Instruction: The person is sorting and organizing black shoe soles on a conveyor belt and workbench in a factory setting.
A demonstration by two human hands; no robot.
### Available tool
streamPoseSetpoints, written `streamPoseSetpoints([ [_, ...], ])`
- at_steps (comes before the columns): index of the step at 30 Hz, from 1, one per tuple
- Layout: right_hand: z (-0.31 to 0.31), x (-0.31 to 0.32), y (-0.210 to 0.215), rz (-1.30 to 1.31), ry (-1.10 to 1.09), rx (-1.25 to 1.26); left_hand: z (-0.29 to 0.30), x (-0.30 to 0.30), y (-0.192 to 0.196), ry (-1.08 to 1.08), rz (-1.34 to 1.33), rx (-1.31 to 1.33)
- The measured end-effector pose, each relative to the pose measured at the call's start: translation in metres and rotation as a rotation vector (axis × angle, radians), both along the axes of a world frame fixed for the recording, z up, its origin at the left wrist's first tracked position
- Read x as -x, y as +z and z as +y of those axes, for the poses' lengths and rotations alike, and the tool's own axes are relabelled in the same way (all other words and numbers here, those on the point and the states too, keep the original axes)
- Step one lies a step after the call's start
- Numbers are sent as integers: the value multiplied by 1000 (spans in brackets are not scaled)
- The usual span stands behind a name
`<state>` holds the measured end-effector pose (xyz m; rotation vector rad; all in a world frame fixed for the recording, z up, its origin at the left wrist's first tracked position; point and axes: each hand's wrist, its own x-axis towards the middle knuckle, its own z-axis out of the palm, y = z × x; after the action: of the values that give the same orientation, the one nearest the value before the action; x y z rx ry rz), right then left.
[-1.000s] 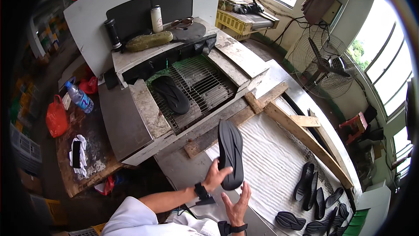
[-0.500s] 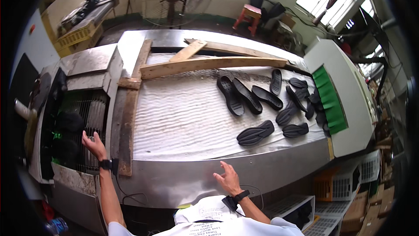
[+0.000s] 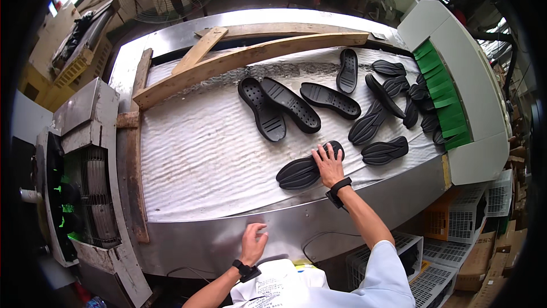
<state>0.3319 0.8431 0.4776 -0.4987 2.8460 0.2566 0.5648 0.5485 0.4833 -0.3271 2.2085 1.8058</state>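
Observation:
My right hand [image 3: 329, 165] lies over the right end of a black shoe sole [image 3: 299, 172] near the front edge of the belt; its fingers are spread across the top of the sole. Over the metal front panel, my left hand [image 3: 253, 243] is held with loosely bent fingers apart and nothing in them. Farther back lie a perforated sole [image 3: 263, 109] and another sole [image 3: 290, 105] partly against it. A third sole [image 3: 330, 99] rests to their right, and an upright-pointing sole [image 3: 347, 71] lies behind. Several more soles [image 3: 367, 123] overlap toward the right.
The white ribbed belt [image 3: 188, 163] runs toward a green strip curtain [image 3: 441, 94] in a pale machine housing. Wooden boards [image 3: 250, 64] cross the back and left. A heater-like unit with a wire grille [image 3: 98, 200] stands left. Plastic crates [image 3: 439, 251] sit at lower right.
My right hand has reached forward onto the near sole. My left hand has come away from the grille unit to the front panel. The head view has shifted.

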Motion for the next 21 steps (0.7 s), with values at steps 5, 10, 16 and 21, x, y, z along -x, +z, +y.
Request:
streamPoseSetpoints([
  [5,9,20,-13,3,259,128,85,36,-12,-48,-170,-97],
  [10,-26,-40,4,-437,52,706,127,100,-10,462,-208,-610],
  [16,-25,102,9,28,-26,610,83,114,8,638,-171,-476],
  [21,-25,166,-58,131,-245,404,63,86,26,644,-157,-363],
])
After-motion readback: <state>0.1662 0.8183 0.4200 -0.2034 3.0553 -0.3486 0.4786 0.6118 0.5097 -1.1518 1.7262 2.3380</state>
